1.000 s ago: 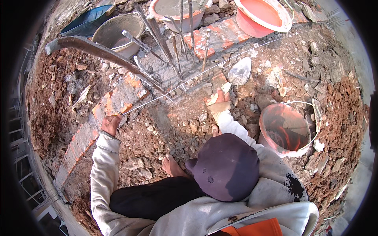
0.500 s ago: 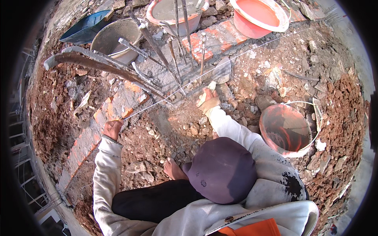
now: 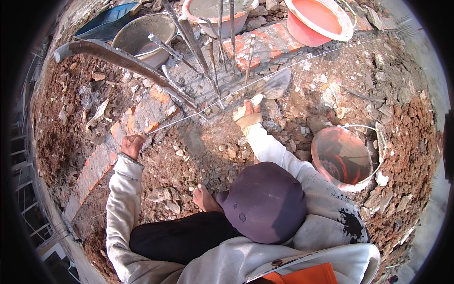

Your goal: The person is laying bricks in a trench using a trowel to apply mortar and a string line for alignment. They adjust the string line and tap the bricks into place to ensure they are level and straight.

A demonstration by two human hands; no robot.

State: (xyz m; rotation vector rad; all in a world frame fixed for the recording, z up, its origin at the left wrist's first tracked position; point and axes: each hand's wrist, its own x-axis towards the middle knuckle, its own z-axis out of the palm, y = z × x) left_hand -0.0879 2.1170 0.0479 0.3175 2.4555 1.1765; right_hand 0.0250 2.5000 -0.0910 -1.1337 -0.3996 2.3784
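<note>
My left hand (image 3: pixel 131 146) is closed, its fingertips pinching a white string (image 3: pixel 184 117) above the edge of a low brick course (image 3: pixel 146 106). The string runs taut from there to the upper right, passing close by several mortar-smeared rods (image 3: pixel 191 45) that rise from grey mortar. My right hand (image 3: pixel 247 115) is wrapped around the pale handle of a trowel (image 3: pixel 278 84). The grey trowel blade points to the upper right, just below the string and over rubble. My fingers cover most of the handle.
A long bent bar (image 3: pixel 118 64) juts left. Behind stand a grey bucket (image 3: pixel 158 56), a blue scoop-like container (image 3: pixel 105 23), a mortar basin (image 3: pixel 227 29) and a red basin (image 3: pixel 309 37). Right of my arm sits a red bucket (image 3: pixel 341 158). A rounded purple cloth shape (image 3: pixel 267 203) lies between my arms.
The view has shifted a little, moving the rods and basins rightward and up in it. My left hand sits slightly higher, still on the string. My right hand keeps the trowel.
</note>
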